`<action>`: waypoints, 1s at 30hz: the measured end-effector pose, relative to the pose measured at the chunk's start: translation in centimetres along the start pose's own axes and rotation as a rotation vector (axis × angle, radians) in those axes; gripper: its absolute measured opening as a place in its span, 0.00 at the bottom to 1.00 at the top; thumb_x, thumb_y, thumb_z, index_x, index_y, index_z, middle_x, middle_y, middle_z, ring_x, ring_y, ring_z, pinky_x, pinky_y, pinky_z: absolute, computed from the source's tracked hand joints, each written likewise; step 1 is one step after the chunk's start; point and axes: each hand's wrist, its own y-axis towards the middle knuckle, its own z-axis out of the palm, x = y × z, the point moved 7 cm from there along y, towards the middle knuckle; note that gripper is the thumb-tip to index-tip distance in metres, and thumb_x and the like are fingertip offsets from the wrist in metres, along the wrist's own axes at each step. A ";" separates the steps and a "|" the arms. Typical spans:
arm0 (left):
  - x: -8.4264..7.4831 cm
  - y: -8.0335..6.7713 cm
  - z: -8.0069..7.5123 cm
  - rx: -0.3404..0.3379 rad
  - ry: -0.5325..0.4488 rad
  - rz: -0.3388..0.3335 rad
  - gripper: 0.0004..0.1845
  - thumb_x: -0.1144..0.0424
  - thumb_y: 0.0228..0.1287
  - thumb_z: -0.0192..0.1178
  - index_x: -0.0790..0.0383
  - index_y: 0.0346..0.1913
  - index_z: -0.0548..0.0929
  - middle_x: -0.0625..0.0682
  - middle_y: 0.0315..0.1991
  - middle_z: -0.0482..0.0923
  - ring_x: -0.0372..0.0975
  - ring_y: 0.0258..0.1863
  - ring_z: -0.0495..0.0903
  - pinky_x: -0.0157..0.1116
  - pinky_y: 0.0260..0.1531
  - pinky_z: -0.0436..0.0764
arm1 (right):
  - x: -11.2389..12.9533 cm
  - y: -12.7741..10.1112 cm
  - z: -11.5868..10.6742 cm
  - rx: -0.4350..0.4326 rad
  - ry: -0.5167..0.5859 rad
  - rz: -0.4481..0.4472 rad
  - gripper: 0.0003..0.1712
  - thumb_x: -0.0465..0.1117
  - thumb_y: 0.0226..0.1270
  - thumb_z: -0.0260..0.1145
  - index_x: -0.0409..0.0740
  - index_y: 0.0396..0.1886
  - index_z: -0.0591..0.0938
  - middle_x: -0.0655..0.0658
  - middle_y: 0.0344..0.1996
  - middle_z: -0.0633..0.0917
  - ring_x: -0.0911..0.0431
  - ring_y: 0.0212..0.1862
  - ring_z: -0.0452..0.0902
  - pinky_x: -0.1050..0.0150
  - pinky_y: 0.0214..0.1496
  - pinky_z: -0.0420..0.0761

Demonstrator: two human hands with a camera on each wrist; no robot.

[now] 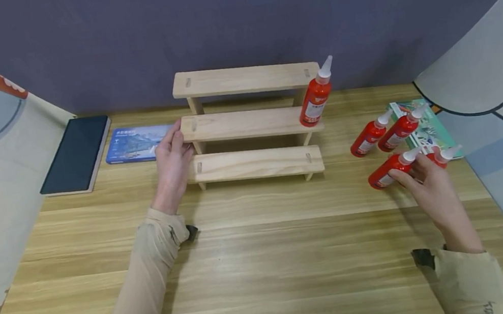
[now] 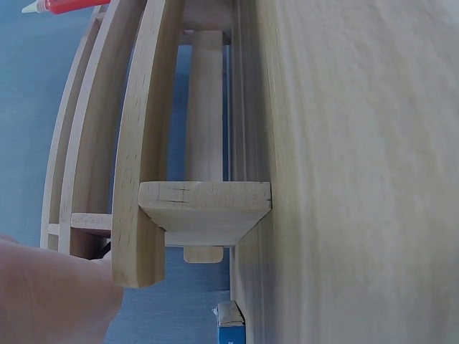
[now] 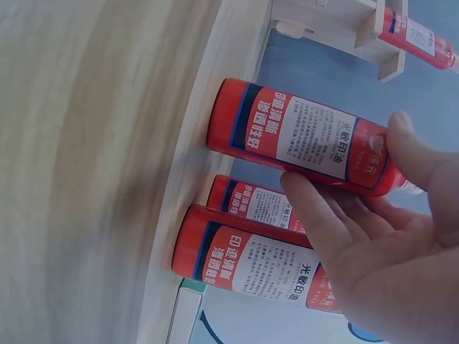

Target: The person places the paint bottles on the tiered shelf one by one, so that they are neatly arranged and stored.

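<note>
A three-step wooden display rack (image 1: 257,164) stands against the back wall. My left hand (image 1: 172,160) grips the left end of its middle step; in the left wrist view part of that hand (image 2: 54,294) shows beside the rack ends. My right hand (image 1: 437,194) holds a red bottle (image 1: 386,172) with a white pointed cap, thumb on one side and fingers on the other. The right wrist view shows this bottle (image 3: 308,136) labelled in white and blue. Another red bottle (image 1: 439,158) is partly hidden behind the right hand. One more red bottle (image 1: 315,103) stands on the middle step's right end.
Two red bottles, a nearer-left one (image 1: 366,139) and one beside it (image 1: 397,133), stand right of the rack. Behind them lies a green box (image 1: 437,124). At left are a blue box (image 1: 132,145) and a dark book (image 1: 75,155). Printed side panels flank the wooden table (image 1: 268,268).
</note>
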 end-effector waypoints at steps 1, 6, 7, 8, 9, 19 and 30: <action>0.0 0.0 0.0 0.000 0.000 0.000 0.27 0.62 0.79 0.41 0.67 0.76 0.53 0.62 0.71 0.60 0.48 0.67 0.67 0.36 0.65 0.72 | 0.0 0.0 0.0 0.000 -0.002 -0.001 0.34 0.46 0.73 0.61 0.36 0.72 0.64 0.30 0.63 0.72 0.38 0.57 0.71 0.86 0.47 0.74; 0.0 0.0 -0.1 0.006 0.003 0.006 0.27 0.62 0.80 0.41 0.67 0.76 0.54 0.62 0.71 0.60 0.48 0.67 0.66 0.36 0.65 0.72 | 0.2 0.1 0.0 -0.002 -0.011 -0.008 0.33 0.45 0.73 0.62 0.35 0.70 0.65 0.31 0.61 0.73 0.38 0.55 0.72 0.87 0.45 0.74; 0.0 0.0 -0.1 0.006 0.004 0.006 0.27 0.62 0.80 0.41 0.67 0.76 0.54 0.62 0.71 0.60 0.48 0.67 0.66 0.36 0.65 0.72 | 0.2 0.1 0.0 -0.002 -0.011 -0.009 0.33 0.46 0.73 0.62 0.35 0.70 0.65 0.31 0.61 0.73 0.38 0.55 0.72 0.87 0.45 0.74; 0.0 0.1 -0.1 0.006 0.006 0.006 0.27 0.62 0.80 0.41 0.66 0.75 0.54 0.62 0.71 0.60 0.48 0.67 0.66 0.36 0.65 0.72 | 0.3 0.1 0.0 -0.005 -0.012 -0.011 0.32 0.45 0.73 0.62 0.35 0.70 0.66 0.31 0.60 0.74 0.39 0.55 0.73 0.87 0.45 0.74; 0.0 0.1 -0.1 0.006 0.007 0.006 0.27 0.62 0.80 0.41 0.66 0.75 0.55 0.62 0.71 0.60 0.48 0.68 0.66 0.36 0.65 0.72 | 0.3 0.2 0.0 -0.006 -0.011 -0.014 0.32 0.45 0.72 0.62 0.34 0.69 0.66 0.31 0.60 0.74 0.40 0.54 0.73 0.87 0.45 0.74; -0.1 0.0 -0.1 0.009 0.005 0.003 0.28 0.62 0.80 0.41 0.68 0.76 0.53 0.63 0.71 0.59 0.48 0.68 0.66 0.36 0.65 0.72 | 1.0 0.2 0.1 -0.012 -0.022 0.001 0.32 0.49 0.71 0.63 0.35 0.67 0.69 0.34 0.59 0.76 0.40 0.55 0.74 0.88 0.45 0.72; -0.1 -0.1 0.1 0.001 -0.001 0.013 0.27 0.63 0.80 0.41 0.70 0.75 0.54 0.64 0.70 0.60 0.49 0.67 0.66 0.37 0.65 0.72 | 3.2 0.8 -0.2 -0.015 -0.031 -0.035 0.33 0.50 0.70 0.64 0.38 0.68 0.70 0.35 0.60 0.76 0.37 0.59 0.73 0.88 0.47 0.72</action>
